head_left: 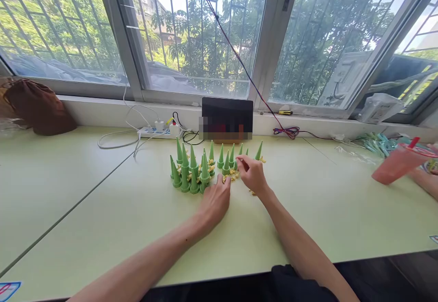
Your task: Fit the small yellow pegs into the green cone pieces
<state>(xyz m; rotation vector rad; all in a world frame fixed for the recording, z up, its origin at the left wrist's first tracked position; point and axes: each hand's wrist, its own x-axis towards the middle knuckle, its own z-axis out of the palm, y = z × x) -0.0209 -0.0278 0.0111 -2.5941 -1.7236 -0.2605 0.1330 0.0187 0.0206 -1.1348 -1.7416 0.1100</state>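
Several pointed green cones with ridged round bases stand upright on the table, a dense group (185, 174) to the left and a looser row (221, 158) behind my hands. Small yellow pieces (233, 173) lie scattered between and around them. My left hand (217, 198) rests beside the dense group, its fingers curled down at the yellow pieces; what they hold, if anything, is hidden. Raised at the right end of the row, my right hand (253, 173) has thumb and forefinger pinched together beside a partly covered cone. Another cone (259, 150) stands just behind it.
A dark-screened device (227, 117) leans by the window sill. To its left lies a power strip (155, 132) with plugs and white cables. A red drink cup (390, 163) stands at right near another person's arm (424, 182). A brown bag (37, 106) sits far left.
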